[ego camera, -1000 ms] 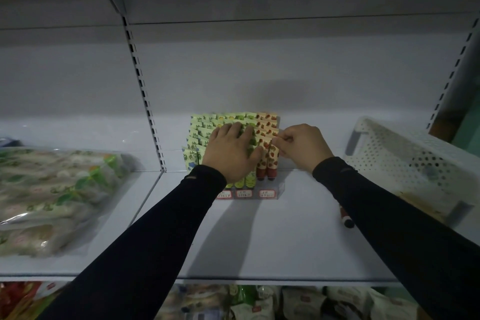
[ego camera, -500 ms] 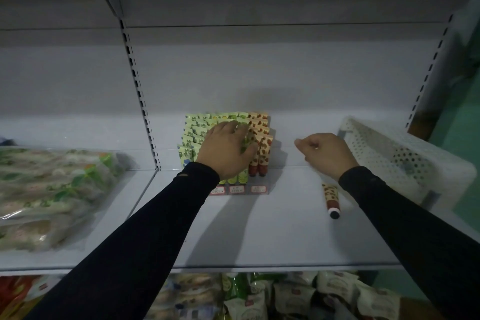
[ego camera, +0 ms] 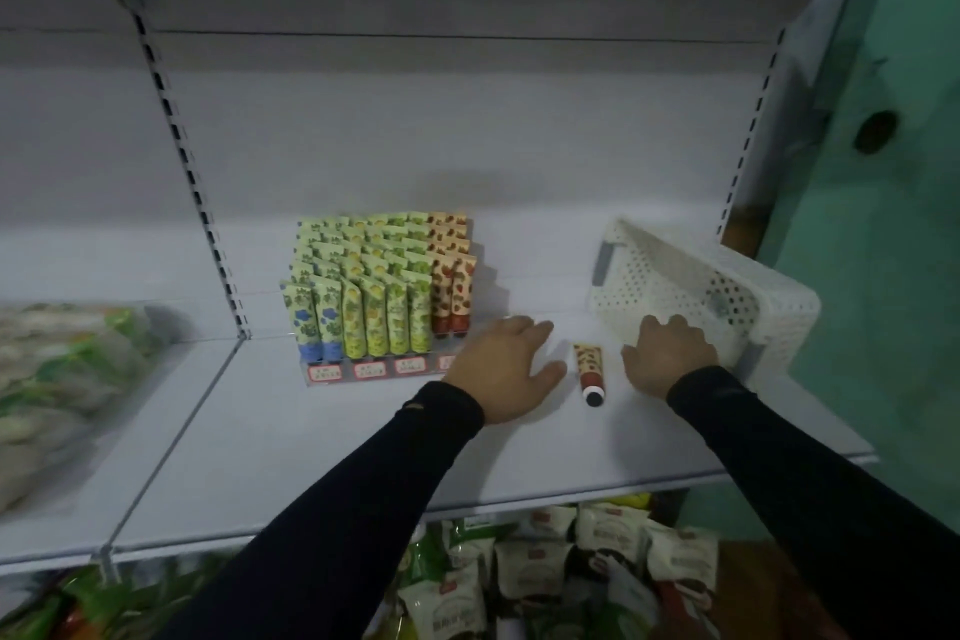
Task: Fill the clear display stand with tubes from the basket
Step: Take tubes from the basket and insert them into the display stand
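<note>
The clear display stand sits on the white shelf, packed with rows of upright tubes: blue, green and yellow ones, and red-capped strawberry ones on the right. One strawberry tube lies loose on the shelf, cap toward me. My left hand hovers flat just left of that tube, fingers relaxed, holding nothing. My right hand rests against the front rim of the white perforated basket, which is tipped on its side at the right. What is inside the basket cannot be seen.
A clear bag of packaged goods lies on the neighbouring shelf section to the left. Snack packets fill the shelf below. A green wall stands right of the shelf upright.
My left hand has come off the tubes in the stand and moved right, down beside the loose tube. My right hand has moved right to the basket rim. The camera turned right.
</note>
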Motion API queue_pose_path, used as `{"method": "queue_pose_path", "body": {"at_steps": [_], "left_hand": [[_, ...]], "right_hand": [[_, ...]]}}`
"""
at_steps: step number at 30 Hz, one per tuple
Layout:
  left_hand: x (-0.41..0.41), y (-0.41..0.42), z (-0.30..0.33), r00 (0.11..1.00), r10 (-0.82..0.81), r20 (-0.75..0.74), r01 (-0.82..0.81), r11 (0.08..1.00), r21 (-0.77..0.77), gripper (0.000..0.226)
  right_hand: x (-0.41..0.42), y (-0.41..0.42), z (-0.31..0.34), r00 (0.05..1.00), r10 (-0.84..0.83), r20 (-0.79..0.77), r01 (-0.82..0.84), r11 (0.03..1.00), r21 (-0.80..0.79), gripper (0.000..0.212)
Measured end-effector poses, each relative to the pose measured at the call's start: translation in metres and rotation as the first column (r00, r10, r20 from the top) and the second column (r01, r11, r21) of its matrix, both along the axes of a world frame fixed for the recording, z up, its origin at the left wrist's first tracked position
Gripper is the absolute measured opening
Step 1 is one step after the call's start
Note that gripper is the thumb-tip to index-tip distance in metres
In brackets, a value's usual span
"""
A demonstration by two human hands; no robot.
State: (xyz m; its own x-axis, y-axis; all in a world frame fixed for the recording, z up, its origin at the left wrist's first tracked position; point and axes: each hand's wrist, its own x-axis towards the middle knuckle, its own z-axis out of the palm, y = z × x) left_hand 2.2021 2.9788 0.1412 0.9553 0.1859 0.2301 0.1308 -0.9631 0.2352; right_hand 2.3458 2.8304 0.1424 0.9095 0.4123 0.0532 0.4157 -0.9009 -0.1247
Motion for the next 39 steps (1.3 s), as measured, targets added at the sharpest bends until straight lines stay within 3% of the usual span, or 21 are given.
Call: {"method": "queue_pose_path", "body": {"at_steps": [6,12,16,20,24,27,31,36,39], "left_hand": [[0.031,-0.032,-0.033,0.991,-0.085,-0.108,0.084,0.996,-0.007,0.058],[0.046,-0.028,-0.051,0.988,-0.113,-0.108,0.109,0.993,-0.035,0.052],[0.047,-0.018,-0.052,0.992,-0.111,-0.054,0.11,0.994,-0.006,0.026],[0.04,-0.007,-0.055,0.994,-0.109,0.008,0.109,0.994,0.007,0.024],[0.024,-0.002,-0.047,0.997,-0.074,0.029,0.075,0.996,-0.057,0.02],[0.011,0.001,-0.035,0.997,-0.022,0.073,0.033,0.989,-0.143,0.019],[-0.006,0.01,-0.019,0.986,0.072,0.153,-0.021,0.95,-0.311,0.011],[-0.022,0.024,-0.005,0.942,0.215,0.257,-0.023,0.808,-0.589,0.018],[-0.032,0.031,0.001,0.917,0.272,0.293,-0.003,0.736,-0.677,0.017]], "right_hand": [[0.003,-0.005,-0.005,0.989,-0.14,-0.049,0.128,0.974,-0.188,0.047],[0.003,-0.002,0.0,0.982,-0.174,0.069,0.186,0.947,-0.261,0.04],[0.008,0.0,-0.005,0.973,-0.217,-0.075,0.209,0.973,-0.1,0.041],[0.012,0.008,-0.014,0.994,-0.077,-0.083,0.074,0.996,-0.046,0.034],[0.011,0.013,-0.012,0.989,0.117,-0.086,-0.103,0.983,0.15,0.027],[0.004,0.013,-0.005,0.97,0.219,-0.11,-0.163,0.911,0.378,0.03],[-0.012,0.013,0.006,0.924,0.31,-0.222,-0.079,0.726,0.683,0.023],[-0.021,0.023,0.016,0.791,0.492,-0.365,0.125,0.453,0.883,0.024],[-0.029,0.028,0.019,0.721,0.573,-0.39,0.165,0.404,0.9,0.023]]}}
